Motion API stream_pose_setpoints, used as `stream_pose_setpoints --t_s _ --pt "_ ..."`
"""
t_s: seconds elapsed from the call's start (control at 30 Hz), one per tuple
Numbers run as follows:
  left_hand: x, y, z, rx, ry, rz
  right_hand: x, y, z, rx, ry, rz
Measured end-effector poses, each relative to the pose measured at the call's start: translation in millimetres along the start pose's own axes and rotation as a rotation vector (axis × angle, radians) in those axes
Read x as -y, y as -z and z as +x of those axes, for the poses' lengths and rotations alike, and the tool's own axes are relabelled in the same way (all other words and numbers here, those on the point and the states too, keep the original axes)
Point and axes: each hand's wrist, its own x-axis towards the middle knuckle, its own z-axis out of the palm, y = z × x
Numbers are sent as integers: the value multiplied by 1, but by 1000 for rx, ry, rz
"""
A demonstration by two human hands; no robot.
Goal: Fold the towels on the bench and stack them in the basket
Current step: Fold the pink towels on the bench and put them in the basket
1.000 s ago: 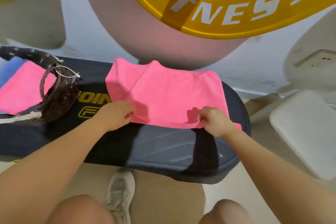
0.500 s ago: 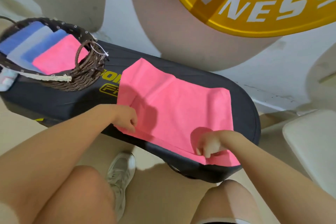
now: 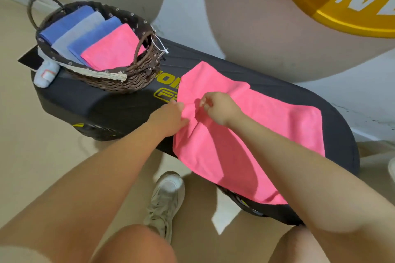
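Note:
A pink towel (image 3: 267, 126) lies spread over the right half of the black padded bench (image 3: 111, 109), its near edge hanging off the front. My left hand (image 3: 168, 118) presses on the towel's left edge. My right hand (image 3: 220, 108) pinches a fold of the towel just beside it. At the bench's left end stands a brown wicker basket (image 3: 136, 74) holding folded towels: blue, grey, blue, and a pink one (image 3: 113, 49) at the front.
A white bottle-like object (image 3: 46, 74) and a dark flat device (image 3: 30, 60) lie by the basket at the bench's left end. A large yellow weight plate (image 3: 346, 2) leans against the wall behind. My shoe (image 3: 166, 200) stands on the beige floor under the bench.
My right hand has moved from the towel's near right corner leftward to beside my left hand, carrying towel with it. The view has swung left, bringing the whole basket into sight.

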Motion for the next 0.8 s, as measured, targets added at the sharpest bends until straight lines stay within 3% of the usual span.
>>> stream_pose_setpoints --t_s 0.1,0.17,0.37,0.47,0.63,0.8 --pt "3 -15 9 -143 -8 57 6 -12 20 -7 -9 -25" --pt "6 -20 14 -187 -24 -24 6 -16 31 8 4 -54" --pt "30 -2 20 -166 -17 -319 10 -14 68 -118 2 4" --pt "65 10 5 -231 133 -363 20 -15 94 -14 65 -125" --pt "109 12 -19 -134 309 -415 39 -18 125 73 75 -516" --pt "111 5 -12 -221 385 -541 36 -26 133 37 89 -482"
